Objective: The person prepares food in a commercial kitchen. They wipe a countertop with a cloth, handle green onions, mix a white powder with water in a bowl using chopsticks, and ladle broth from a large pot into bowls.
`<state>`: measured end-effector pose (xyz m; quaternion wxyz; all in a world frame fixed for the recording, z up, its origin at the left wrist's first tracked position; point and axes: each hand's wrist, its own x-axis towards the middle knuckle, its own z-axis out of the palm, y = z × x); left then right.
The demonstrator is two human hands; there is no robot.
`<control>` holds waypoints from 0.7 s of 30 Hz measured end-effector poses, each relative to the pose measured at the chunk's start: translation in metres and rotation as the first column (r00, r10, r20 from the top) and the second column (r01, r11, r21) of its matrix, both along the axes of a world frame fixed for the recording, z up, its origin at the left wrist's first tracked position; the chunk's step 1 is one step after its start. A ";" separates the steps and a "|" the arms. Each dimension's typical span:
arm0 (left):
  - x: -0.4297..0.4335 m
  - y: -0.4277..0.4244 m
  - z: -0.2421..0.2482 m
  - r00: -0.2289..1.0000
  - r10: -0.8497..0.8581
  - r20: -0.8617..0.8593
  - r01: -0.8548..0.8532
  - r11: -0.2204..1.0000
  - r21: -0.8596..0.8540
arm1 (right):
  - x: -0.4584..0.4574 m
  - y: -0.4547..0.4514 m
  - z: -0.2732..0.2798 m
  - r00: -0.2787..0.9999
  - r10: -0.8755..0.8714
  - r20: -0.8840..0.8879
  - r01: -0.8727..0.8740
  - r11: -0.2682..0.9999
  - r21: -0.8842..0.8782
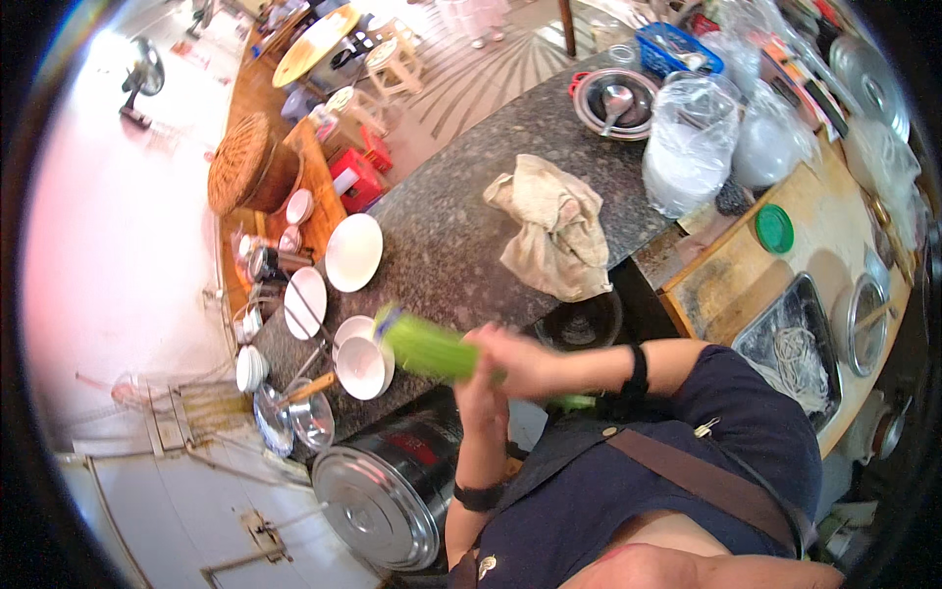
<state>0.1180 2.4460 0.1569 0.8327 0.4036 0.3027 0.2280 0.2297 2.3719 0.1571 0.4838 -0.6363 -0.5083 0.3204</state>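
Observation:
A blurred bundle of green vegetable stalks, with a blue-purple band near its far end, slants over the edge of the dark speckled stone counter. Around its near end are both my hands: my left hand from below, my right hand from the right, close together. Their fingers are blurred. Some green shows below my right forearm. Beyond the bundle's far end, white bowls stand on the counter. A crumpled beige cloth lies farther up the counter.
A lidded metal pot stands at lower left, near a metal bowl. A wooden worktop at right bears a tray with noodles. Bagged white containers and a blue basket stand at upper right. A person's legs show beyond.

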 end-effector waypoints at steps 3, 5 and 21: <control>-0.022 0.001 0.014 0.978 0.202 -0.057 -0.206 0.976 -0.076 | -0.014 0.011 -0.032 0.973 0.230 -0.020 -0.207 0.909 0.363; -0.070 0.012 -0.003 0.954 0.288 -0.089 -0.290 0.957 -0.014 | 0.011 0.009 0.001 0.921 0.386 0.052 -0.389 0.914 0.117; -0.270 -0.151 0.025 0.672 0.321 -0.667 -0.033 0.913 0.406 | 0.279 -0.031 -0.115 0.384 0.172 0.907 0.552 0.745 -0.375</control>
